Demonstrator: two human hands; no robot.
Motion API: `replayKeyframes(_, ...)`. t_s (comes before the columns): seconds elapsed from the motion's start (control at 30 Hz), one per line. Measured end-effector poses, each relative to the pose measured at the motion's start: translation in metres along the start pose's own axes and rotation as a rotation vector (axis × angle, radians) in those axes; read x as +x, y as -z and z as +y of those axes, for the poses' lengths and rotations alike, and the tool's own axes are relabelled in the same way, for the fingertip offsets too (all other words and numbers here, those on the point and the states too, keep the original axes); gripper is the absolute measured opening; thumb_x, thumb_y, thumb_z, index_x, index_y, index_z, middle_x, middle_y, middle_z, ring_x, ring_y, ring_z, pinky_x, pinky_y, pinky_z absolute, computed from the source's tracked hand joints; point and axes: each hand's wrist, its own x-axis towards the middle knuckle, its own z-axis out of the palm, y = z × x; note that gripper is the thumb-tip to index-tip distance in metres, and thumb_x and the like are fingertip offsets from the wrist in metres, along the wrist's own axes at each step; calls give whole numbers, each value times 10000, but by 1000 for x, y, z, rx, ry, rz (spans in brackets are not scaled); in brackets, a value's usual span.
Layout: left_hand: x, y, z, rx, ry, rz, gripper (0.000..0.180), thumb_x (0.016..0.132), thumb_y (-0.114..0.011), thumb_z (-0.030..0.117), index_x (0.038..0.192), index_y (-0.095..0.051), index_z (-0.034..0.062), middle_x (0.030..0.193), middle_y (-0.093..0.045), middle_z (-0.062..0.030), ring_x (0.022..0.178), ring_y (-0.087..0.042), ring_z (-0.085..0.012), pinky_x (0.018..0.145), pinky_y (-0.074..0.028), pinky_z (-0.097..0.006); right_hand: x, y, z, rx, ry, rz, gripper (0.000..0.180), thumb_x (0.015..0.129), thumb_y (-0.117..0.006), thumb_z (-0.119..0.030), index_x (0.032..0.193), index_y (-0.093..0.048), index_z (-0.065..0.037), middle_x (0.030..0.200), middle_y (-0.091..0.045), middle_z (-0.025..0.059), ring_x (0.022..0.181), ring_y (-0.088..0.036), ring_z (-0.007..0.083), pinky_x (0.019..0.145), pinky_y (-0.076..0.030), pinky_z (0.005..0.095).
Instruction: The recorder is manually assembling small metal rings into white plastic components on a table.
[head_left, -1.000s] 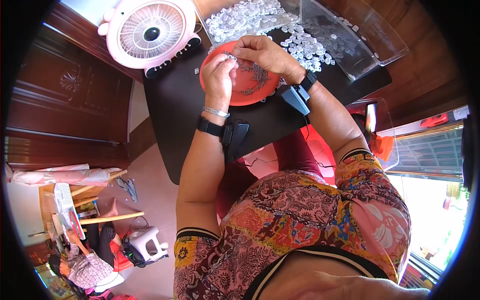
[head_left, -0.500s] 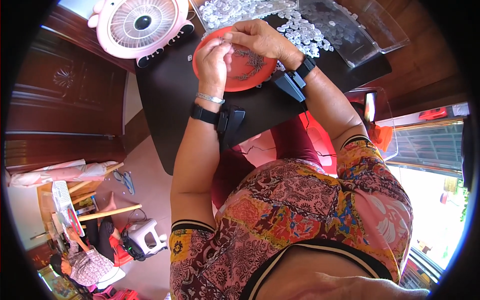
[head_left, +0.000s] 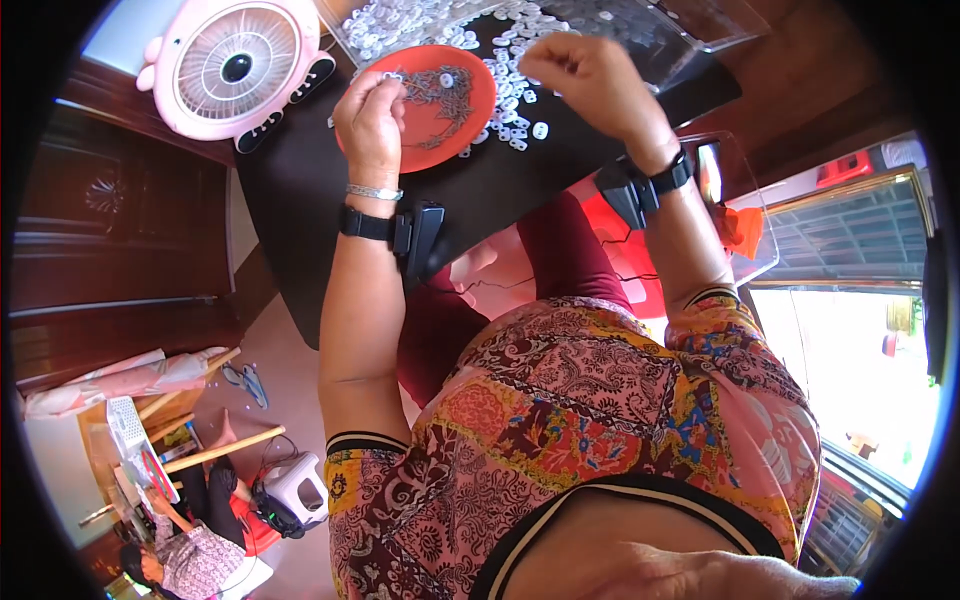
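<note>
A round orange plate [head_left: 455,125] with a heap of small dark metal parts lies on the black table top [head_left: 500,195]. My left hand [head_left: 372,118] hovers over the plate's left rim, fingertips pinched on a small white piece. My right hand [head_left: 590,78] is apart from it, to the right of the plate, above scattered small white ring-shaped pieces [head_left: 512,105]. Its fingers are curled together, and what they hold is hidden. Both wrists wear black bands with a black device attached.
A pink round fan [head_left: 235,65] stands at the table's far left. A clear plastic tray [head_left: 650,30] holds more white pieces at the far edge. A clear box with red items [head_left: 735,215] sits to my right. Dark wooden furniture [head_left: 110,210] is on the left.
Both hands were together over the orange plate. My right hand has since moved off to the right over the white pieces, and my left hand stays at the plate's left rim.
</note>
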Motion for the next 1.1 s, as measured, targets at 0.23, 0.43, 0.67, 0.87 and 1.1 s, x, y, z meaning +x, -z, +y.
replayKeyframes(0.23,-6,-9,17,-14,-65,-9,144,831,-564,100,722,-588,9,622,-526,-1,495,-450,-52,436,-359,-185,-44,-27,37,-325,117,-167,222,797,-636,-192,982,-663,-73,911,-626,86,852,-608,272,742,-491,349)
replayKeyframes(0.43,-20,-11,51,-1,-123,-44,170,838,-569,141,715,-586,25,575,-523,-1,461,-449,-62,423,-313,-187,-37,-29,40,-359,91,-232,172,782,-633,-203,871,-639,-55,820,-610,101,777,-601,295,711,-481,376)
replayKeyframes(0.67,-102,-1,49,-107,30,-63,195,867,-484,141,736,-545,11,571,-500,-30,458,-427,-76,429,-288,-196,-55,-28,46,-167,118,-119,176,769,-676,-171,860,-627,-28,750,-614,105,711,-629,242,630,-486,332)
replayKeyframes(0.87,-142,10,27,-137,191,-48,169,871,-475,112,757,-536,3,605,-514,-40,478,-448,-82,443,-309,-194,-61,-34,35,-274,42,-84,182,768,-685,-139,899,-632,-24,804,-627,112,713,-635,211,645,-493,298)
replayKeyframes(1.1,-153,-2,34,-205,207,-210,200,900,-456,135,786,-537,-7,658,-556,-69,533,-499,-105,488,-361,-202,-89,-58,-36,1074,-385,-242,168,909,-584,-86,1035,-660,-5,828,-671,30,702,-602,55,668,-511,197)
